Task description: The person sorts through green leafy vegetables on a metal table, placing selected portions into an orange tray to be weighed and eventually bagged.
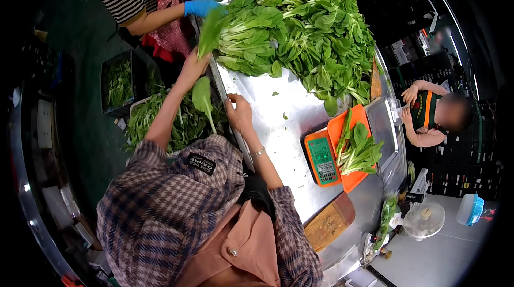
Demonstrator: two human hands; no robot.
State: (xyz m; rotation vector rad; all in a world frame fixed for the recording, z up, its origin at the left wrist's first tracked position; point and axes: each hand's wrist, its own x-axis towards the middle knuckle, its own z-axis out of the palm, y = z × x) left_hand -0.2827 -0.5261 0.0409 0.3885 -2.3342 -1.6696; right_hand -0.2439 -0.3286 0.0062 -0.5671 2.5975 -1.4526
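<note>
My left hand (194,67) grips a bunch of leafy greens (210,32), blurred, beside the table's left edge. My right hand (240,115) is at the edge of the metal table (277,126), thumb and forefinger apart, with nothing visible between them; its other fingers are partly hidden. Between my forearms, a single green leaf (202,96) appears above a crate of loose greens (182,124). A large heap of leafy greens (321,38) covers the far part of the table, with a neatly laid bundle (251,42) nearest my left hand.
An orange digital scale (321,160) carries greens (359,148) in its orange tray (353,184). Near it lies a wooden board (331,222). A co-worker's blue-gloved hand (200,7) is close to my left hand. Another person (425,112) stands across the table. A dark crate (116,82) sits left.
</note>
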